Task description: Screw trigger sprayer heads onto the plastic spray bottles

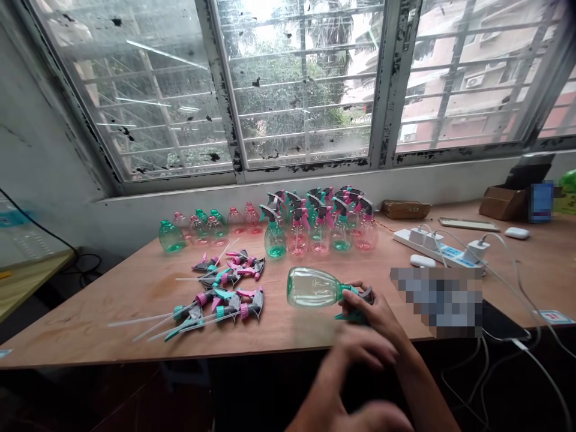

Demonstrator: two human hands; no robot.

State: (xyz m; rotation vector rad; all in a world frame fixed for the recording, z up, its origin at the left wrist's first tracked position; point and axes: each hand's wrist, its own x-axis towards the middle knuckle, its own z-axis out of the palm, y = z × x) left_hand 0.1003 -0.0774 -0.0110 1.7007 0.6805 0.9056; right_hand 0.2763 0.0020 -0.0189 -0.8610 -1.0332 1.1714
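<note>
My right hand (366,306) is closed on a green spray bottle (315,287). The bottle lies sideways in the air above the table, its base to the left. The fingers wrap round its teal and grey trigger head, which they partly hide. Nearer to me, my left hand (346,366) is blurred; its curled fingers stand apart from the thumb, with nothing seen between them. Left of the bottle lie several loose trigger heads (229,303) in pink, teal and grey, with thin clear tubes.
Along the window wall stand several open green and pink bottles (171,236) and, right of them, several bottles with trigger heads fitted (297,234). A power strip (436,249) with cables, a phone (504,321), a brown case (405,209) and a cardboard box (503,201) occupy the right side.
</note>
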